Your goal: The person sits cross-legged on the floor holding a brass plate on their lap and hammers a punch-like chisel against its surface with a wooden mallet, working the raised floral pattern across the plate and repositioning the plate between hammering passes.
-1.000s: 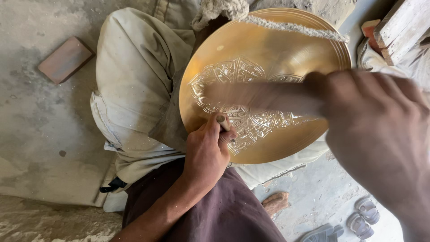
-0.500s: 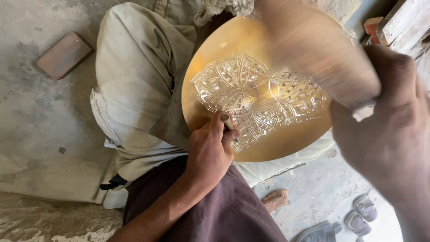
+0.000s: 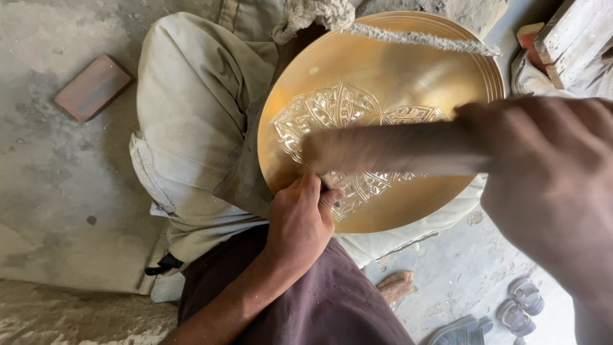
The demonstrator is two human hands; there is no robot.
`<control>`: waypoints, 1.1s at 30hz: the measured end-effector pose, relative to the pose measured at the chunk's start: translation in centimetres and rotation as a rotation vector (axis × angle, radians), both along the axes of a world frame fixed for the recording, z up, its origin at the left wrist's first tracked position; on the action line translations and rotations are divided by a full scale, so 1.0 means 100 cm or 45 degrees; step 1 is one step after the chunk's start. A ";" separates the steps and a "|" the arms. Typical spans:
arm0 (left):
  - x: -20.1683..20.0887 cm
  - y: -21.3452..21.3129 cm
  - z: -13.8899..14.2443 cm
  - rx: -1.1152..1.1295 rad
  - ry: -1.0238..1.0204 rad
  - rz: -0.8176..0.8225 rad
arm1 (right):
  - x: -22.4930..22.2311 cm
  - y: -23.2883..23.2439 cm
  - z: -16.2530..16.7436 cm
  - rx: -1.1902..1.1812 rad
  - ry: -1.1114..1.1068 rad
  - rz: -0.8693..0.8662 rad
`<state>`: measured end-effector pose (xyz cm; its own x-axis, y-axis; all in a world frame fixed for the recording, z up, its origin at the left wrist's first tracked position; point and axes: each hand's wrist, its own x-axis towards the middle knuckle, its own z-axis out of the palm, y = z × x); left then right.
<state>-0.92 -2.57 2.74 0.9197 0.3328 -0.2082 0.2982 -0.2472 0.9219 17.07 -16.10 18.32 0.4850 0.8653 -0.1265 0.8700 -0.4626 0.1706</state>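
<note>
The right hand (image 3: 543, 172) is closed around a blurred wooden mallet (image 3: 389, 148); the left hand (image 3: 300, 220) pinches a small chisel (image 3: 325, 182), steadying it at six o'clock on the engraved brass plate (image 3: 357, 70), propped on the lap.

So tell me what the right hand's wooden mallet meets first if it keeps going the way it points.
Probably the left hand, gripping a small tool against the engraved brass plate; the right hand's blurred mallet points there, though depth is unclear.

Both forearms are bare — no sleeves, gloves or rings on the left hand (image 3: 300, 223) or the right hand (image 3: 549, 185). Loose off-white trousers (image 3: 191, 128), dusty and creased, cover the legs — a dark maroon cloth (image 3: 319, 306) at six o'clock.
</note>
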 end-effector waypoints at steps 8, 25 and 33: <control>-0.001 0.001 0.003 0.060 0.051 -0.059 | -0.007 -0.006 -0.004 -0.074 0.038 -0.057; -0.013 0.032 0.003 -0.343 0.023 0.086 | -0.052 -0.034 0.002 0.182 -0.003 -0.409; -0.045 0.125 0.019 -0.028 -0.202 0.464 | -0.103 -0.135 -0.106 0.604 0.313 -1.703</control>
